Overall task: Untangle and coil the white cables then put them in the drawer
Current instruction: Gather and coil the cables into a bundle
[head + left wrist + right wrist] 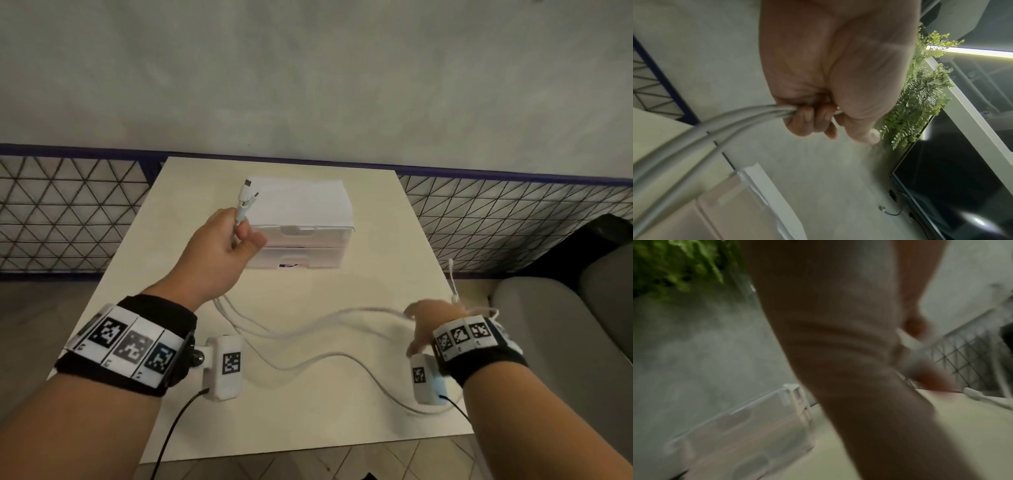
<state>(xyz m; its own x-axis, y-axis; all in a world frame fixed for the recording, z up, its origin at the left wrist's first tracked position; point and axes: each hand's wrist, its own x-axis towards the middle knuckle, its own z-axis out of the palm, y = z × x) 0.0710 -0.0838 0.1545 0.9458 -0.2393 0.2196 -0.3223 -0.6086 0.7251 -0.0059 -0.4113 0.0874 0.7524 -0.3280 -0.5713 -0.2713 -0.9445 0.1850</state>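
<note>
White cables (308, 334) trail in loose curves across the pale table (308, 421). My left hand (226, 240) is raised in front of the drawer unit (301, 226) and grips several cable strands, whose plug ends (248, 193) stick up above the fist. The left wrist view shows the fingers (813, 118) curled tight round the strands (715, 129). My right hand (424, 322) is low at the table's right edge, holding cable. In the blurred right wrist view the fingers (920, 366) pinch a strand, and a plug end (974, 393) lies just beyond.
The white two-drawer unit stands at the back middle of the table with both drawers closed. A wire mesh fence (68, 212) runs behind the table under a grey wall. A grey sofa (565, 325) is to the right. Tiled floor shows below the front edge.
</note>
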